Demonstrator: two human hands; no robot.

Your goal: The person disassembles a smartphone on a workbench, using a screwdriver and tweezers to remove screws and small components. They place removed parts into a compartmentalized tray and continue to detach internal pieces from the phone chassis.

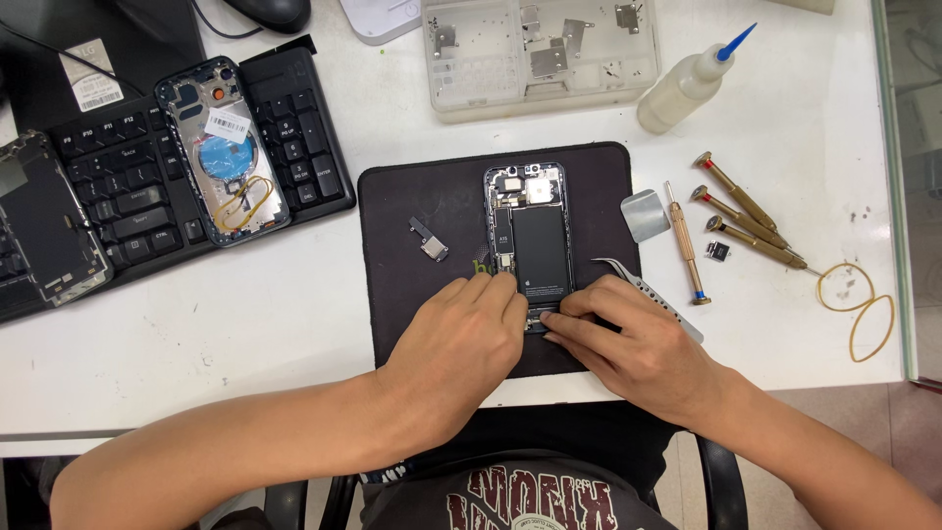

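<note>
Opened phone sits mid-mat on the black mat near the surface's front edge, left hand pressing flat on its lower left, grip not closed on anything, right hand pinching at the bottom edge. Looks like the bottom-end parts are being worked; next move needs a fine touch. Beyond, at the right edge: tweezers, screwdrivers; at the back edge, a parts tray.
</note>
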